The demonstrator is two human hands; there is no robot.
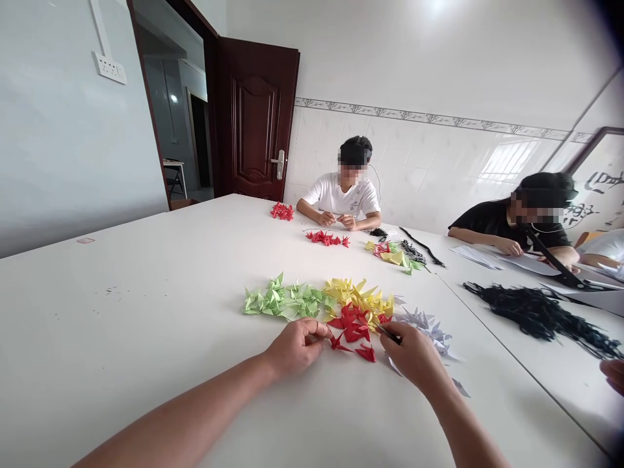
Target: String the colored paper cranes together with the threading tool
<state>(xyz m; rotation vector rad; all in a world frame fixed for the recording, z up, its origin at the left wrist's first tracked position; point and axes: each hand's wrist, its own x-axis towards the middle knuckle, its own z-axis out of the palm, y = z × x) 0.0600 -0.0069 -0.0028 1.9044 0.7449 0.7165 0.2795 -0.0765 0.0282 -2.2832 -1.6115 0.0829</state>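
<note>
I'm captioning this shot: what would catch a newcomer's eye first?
Probably the splash of colour on the white table: folded red pieces between the left hand and right hand, green pieces and yellow pieces just beyond. Next, the dark bundle of strands on the right, then the open dark-red door behind.

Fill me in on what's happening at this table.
The left hand has its fingertips at the edge of the red paper cranes; whether it grips one is unclear. The right hand holds a slim dark tool beside them. Green cranes, yellow cranes and whitish cranes lie around the red ones. Beyond, a person in white sits with both hands on the table.
</note>
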